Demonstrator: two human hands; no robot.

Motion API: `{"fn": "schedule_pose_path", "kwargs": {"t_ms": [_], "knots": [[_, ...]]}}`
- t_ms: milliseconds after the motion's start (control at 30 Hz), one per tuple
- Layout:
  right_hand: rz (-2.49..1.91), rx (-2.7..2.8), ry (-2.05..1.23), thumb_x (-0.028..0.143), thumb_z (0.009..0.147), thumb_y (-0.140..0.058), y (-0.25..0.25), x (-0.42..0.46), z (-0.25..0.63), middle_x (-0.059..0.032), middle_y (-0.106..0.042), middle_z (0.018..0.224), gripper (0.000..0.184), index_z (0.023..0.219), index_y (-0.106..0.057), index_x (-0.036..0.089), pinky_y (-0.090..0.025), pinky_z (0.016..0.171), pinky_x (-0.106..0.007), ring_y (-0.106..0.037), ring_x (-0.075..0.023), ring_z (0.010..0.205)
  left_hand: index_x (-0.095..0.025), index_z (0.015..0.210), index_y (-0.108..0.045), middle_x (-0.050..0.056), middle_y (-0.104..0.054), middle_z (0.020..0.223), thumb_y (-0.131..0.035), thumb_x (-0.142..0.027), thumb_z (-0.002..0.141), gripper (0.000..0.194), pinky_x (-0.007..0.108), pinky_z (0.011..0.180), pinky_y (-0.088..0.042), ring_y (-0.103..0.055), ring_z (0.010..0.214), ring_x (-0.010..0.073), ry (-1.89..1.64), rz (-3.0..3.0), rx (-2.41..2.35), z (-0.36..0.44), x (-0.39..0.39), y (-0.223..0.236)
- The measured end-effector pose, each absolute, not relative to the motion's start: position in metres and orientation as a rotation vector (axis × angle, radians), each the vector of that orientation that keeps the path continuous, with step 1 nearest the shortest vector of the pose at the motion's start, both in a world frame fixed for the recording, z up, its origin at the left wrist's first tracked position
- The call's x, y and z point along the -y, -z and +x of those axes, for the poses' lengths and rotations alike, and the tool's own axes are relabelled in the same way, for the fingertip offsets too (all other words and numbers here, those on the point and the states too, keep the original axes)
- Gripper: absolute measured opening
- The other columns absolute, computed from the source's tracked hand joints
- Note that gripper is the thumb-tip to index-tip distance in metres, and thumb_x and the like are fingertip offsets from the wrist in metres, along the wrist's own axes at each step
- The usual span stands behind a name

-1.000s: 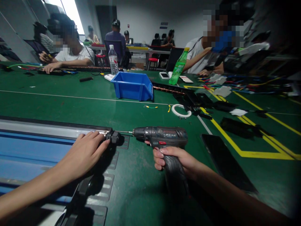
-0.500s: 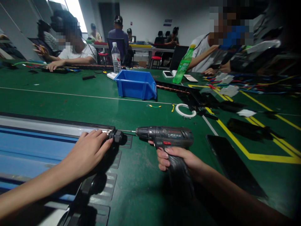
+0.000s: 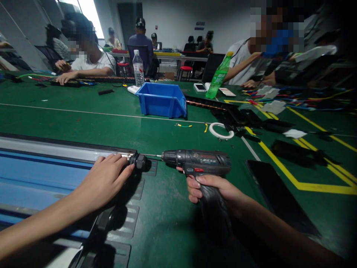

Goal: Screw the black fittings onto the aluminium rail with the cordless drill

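My right hand (image 3: 208, 188) grips the handle of a black cordless drill (image 3: 208, 162) with red accents, forefinger by the trigger. The drill lies level, and its long thin bit (image 3: 150, 155) points left to the end of a blue and silver metal housing (image 3: 41, 169). The bit's tip reaches the end plate, just behind a black cable gland (image 3: 140, 162); the exact contact is hidden. My left hand (image 3: 107, 176) lies over the housing's end corner, its fingers and thumb closed about the base of that gland. More black glands (image 3: 107, 219) line the end plate nearer me.
Beyond the drill stand a blue bin (image 3: 160, 100), a water bottle (image 3: 138, 69) and a green bottle (image 3: 220, 76). A white ring-shaped coil (image 3: 221, 131) and short yellow-green wires (image 3: 184, 125) lie on the green table. A black flat panel (image 3: 279, 195) rests right. Several people sit around.
My hands and the drill hold almost the same place, with only a slight shift of the view. At the far left, the co-worker's raised hand has come down.
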State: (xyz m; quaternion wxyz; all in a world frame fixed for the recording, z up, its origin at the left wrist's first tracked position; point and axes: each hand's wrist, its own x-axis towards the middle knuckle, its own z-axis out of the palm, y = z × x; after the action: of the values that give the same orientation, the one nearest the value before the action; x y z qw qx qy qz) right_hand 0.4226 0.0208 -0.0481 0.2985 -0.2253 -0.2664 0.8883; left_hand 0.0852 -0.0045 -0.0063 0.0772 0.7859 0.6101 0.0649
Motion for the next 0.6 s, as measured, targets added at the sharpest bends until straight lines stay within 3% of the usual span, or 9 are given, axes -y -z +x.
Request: {"fn": "schedule_pose_path", "kwargs": {"t_ms": [600], "knots": [[-0.579,0.701,-2.354,0.020,0.091,-0.074,0.0488,-0.0217,0.4206,-0.0001,-0.058,0.080,0.040,0.130,-0.065,0.017,-0.051,0.070,-0.030,-0.059,-0.0132,0.069,-0.021,0.094,-0.063,0.007,-0.063,0.094,-0.033,-0.046,0.108,0.042,0.045,0.088,-0.042,-0.058,0.096,0.0288,-0.184,2.344,-1.832,0.0851,0.0042,0.0058]]}}
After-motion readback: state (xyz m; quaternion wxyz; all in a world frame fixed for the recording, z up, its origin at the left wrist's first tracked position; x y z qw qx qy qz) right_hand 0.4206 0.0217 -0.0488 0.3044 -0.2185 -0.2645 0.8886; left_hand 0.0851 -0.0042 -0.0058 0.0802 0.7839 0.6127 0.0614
